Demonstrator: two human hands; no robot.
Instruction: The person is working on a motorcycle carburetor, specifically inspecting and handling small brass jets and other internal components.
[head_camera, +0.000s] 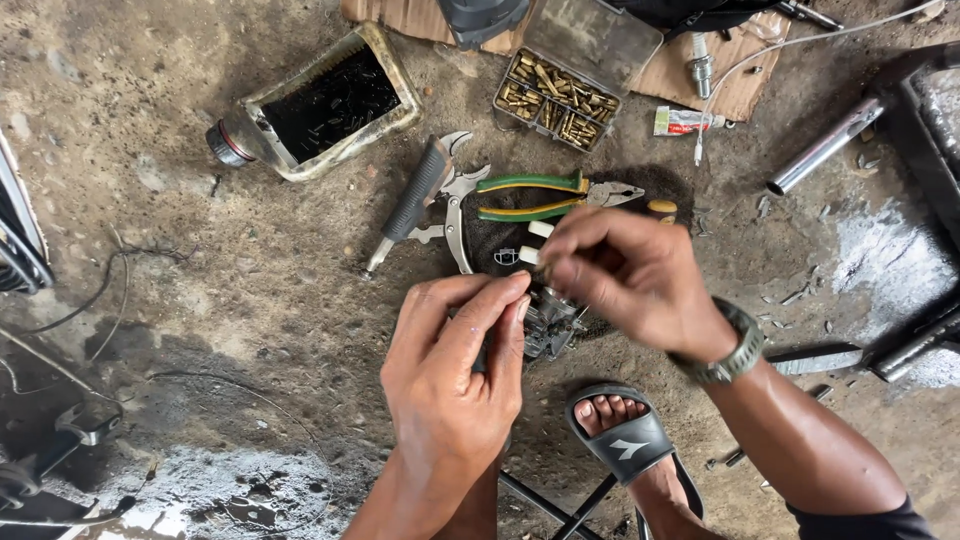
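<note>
My left hand (450, 370) grips the small, rigid metal carburetor (549, 325) by its body; right fingers (575, 262) pinch a tiny part.

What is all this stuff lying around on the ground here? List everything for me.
Metal part: one, grey, centre, held by both hands.
Pliers: one, green and yellow handles, on a dark cloth above the hands.
Dark cloth: one, black, under the pliers.
Grey-handled tool: one, left of the pliers.
Cut-open can: one, holding black liquid, upper left.
Parts box: one, clear, full of brass bits, top centre.
Cardboard: one sheet, brown, top.
Spark plug: one, on the cardboard.
Small tube: one, white and red, by the cardboard.
Metal pipe: one, silver, upper right.
Sandal: one, black, on the foot, bottom.
Watch: one, grey, right wrist.
Left hand: grips the part.
Right hand: fingers pinched over the part.
</note>
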